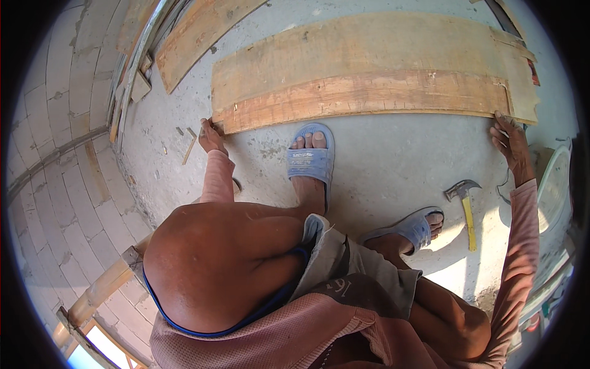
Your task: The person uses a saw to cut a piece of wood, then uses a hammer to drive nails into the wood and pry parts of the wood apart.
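A long, narrow wooden plank lies along the near edge of a wider, pale plywood sheet on the floor. My left hand is at the plank's near left corner, its fingers closed on the end. At the other end, my right hand pinches the near edge close to the right corner, fingertips up against the wood. The undersides of both boards are hidden. A claw hammer with a yellow handle rests on the floor, left of my right forearm.
My slippered feet stand on the concrete floor between my hands. Another wooden board lies at the far left. Small wood scraps are beside my left hand. A block wall rises at left; a round, pale rim stands right.
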Demonstrator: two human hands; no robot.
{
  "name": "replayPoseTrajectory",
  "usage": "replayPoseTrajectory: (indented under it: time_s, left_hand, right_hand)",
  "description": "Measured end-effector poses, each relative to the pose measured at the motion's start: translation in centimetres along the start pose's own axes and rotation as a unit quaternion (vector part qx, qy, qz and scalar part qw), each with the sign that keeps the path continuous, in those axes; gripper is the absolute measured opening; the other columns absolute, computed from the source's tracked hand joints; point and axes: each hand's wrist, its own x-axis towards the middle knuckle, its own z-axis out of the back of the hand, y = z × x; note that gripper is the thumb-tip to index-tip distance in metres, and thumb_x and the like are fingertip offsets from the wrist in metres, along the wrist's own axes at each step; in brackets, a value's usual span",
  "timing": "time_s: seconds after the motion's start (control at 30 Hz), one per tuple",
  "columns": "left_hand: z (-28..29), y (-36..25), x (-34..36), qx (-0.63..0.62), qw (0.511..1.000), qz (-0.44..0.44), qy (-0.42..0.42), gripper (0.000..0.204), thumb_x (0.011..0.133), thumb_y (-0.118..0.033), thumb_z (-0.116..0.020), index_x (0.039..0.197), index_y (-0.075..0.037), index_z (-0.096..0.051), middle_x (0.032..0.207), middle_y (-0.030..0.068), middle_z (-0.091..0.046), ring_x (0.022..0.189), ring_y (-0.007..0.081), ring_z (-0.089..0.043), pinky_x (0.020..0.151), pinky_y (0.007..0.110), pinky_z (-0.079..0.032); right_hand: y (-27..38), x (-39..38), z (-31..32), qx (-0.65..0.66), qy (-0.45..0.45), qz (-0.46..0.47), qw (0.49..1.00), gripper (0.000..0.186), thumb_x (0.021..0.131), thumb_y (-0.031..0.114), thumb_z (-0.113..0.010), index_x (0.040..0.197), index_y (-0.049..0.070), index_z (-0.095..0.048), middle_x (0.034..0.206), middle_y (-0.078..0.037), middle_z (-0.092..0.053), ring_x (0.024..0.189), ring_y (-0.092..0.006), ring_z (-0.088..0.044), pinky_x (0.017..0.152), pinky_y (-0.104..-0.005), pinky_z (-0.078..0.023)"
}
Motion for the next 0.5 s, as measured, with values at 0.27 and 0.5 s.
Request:
replayPoseTrajectory:
  time_s: [0.27, 0.5]
  left_hand:
    - [-2.4, 2.3, -2.8, 0.042, 0.989, -0.140, 0.001, 0.071, 0.099, -0.055, -0.062, 0.139, 0.002, -0.053, 0.126, 0.0154, -0.063, 0.110, 0.0236, -0.061, 0.097, 0.036, -0.050]
    - [-3.8, 3.9, -1.0, 0.069, 0.981, -0.181, 0.000, 0.068, 0.102, -0.053, -0.056, 0.136, 0.006, -0.057, 0.134, 0.0205, -0.061, 0.120, 0.0289, -0.058, 0.105, 0.041, -0.045]
  right_hand:
    - [0.1, 0.3, -1.5, -0.014, -0.020, 0.020, 0.999, 0.069, 0.079, 0.050, -0.085, 0.118, -0.001, -0.060, 0.107, -0.006, -0.056, 0.091, -0.0157, -0.069, 0.078, -0.0269, -0.059]
    - [-0.9, -0.2, 0.1, 0.019, -0.049, 0.004, 0.999, 0.071, 0.078, 0.050, -0.086, 0.122, 0.002, -0.056, 0.105, -0.007, -0.059, 0.081, -0.0117, -0.069, 0.068, -0.0227, -0.061]
